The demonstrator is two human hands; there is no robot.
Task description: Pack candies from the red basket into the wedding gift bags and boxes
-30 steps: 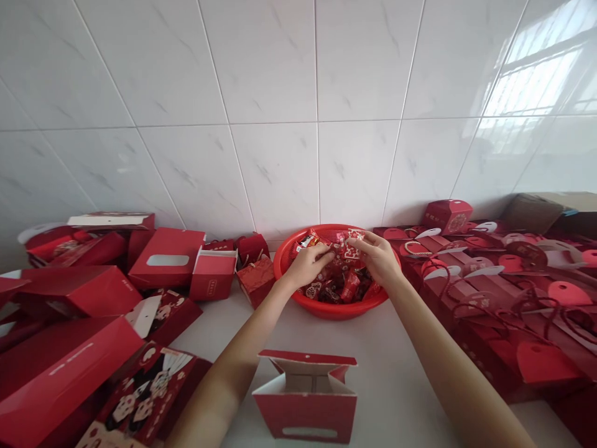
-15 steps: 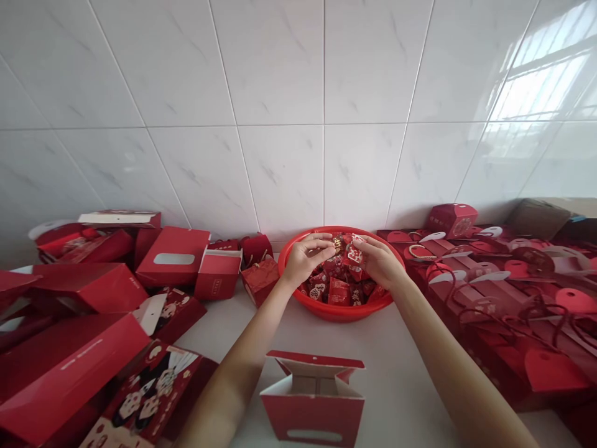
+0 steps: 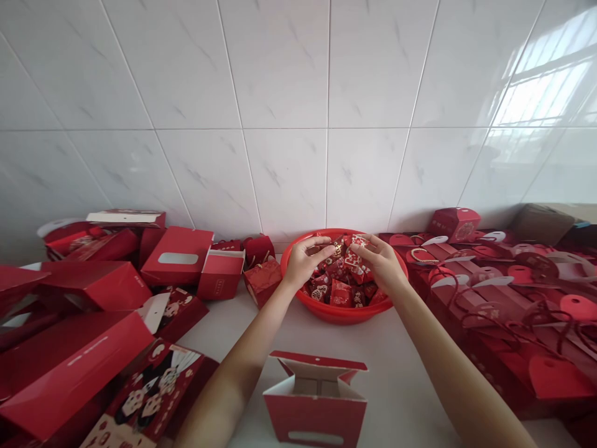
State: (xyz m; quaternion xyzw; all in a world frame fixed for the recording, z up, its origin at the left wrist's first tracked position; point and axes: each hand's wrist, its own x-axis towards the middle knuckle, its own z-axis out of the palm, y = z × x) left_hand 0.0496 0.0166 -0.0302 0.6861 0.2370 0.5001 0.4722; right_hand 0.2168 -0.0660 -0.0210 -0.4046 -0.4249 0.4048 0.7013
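Both my hands are over a red plastic basin (image 3: 347, 317) filled with small wrapped candies (image 3: 341, 292). My left hand (image 3: 299, 262) pinches a gold-and-red wrapped candy (image 3: 339, 249) between thumb and fingers at the basin's left side. At the right side, my right hand (image 3: 388, 266) is closed on a white-and-red patterned candy packet (image 3: 357, 247), which its fingers partly cover. Nearer to me, between my forearms, a red paper gift box (image 3: 317, 415) stands upright with its top open; its inside looks bare.
Red gift boxes (image 3: 177, 256) of several shapes are piled on the left. More red boxes with cord handles and heart-shaped flaps (image 3: 555, 376) crowd the right. A brown carton (image 3: 543, 221) stands at the back right. A white tiled wall (image 3: 284, 180) rises behind the basin.
The right hand's fingers and the white-and-red packet have dipped slightly lower into the basin. My left hand keeps nearly the same place. The view has shifted a little.
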